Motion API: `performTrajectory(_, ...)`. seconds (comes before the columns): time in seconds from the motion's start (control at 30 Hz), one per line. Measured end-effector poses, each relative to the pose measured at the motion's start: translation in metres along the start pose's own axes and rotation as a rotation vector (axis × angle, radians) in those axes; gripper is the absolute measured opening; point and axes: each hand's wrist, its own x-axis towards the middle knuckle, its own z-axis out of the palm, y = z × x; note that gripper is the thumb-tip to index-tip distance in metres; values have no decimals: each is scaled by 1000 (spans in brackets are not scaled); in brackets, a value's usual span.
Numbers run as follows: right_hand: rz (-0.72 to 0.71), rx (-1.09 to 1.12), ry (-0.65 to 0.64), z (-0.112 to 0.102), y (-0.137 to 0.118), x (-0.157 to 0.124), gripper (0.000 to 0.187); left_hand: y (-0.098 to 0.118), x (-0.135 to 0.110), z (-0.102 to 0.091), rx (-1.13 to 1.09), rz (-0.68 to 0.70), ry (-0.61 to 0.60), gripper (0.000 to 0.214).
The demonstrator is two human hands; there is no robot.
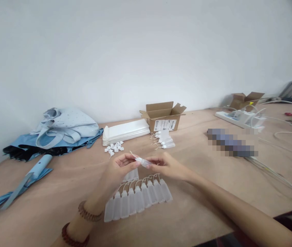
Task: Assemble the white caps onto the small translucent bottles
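Observation:
My left hand (120, 168) and my right hand (167, 166) meet above the wooden table (202, 192), both pinching one small translucent plastic squeeze bottle (143, 161) held sideways between them. The left fingertips close on its capped tip, the right fingers on its body. Just below my hands lies a neat row of several similar bottles (138, 199) with tethered caps. Beaded bracelets sit on my left wrist.
A pile of small white caps (114, 148), a stack of white pouches (125, 131), an open cardboard box (162, 116) and loose bottles (164, 140) lie beyond. A blue umbrella and bag (58, 135) sit left. A power strip (241, 117) and cables lie right.

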Motion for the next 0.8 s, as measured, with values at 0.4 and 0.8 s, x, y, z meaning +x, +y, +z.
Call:
performTrajectory(0.4,156,145,146,-1,-7,1,27,-1,-5,2,150,61,7,20)
performTrajectory(0.8,135,139,88,-1,-2,-1,36,4,-8,1,258,-15,-54,19)
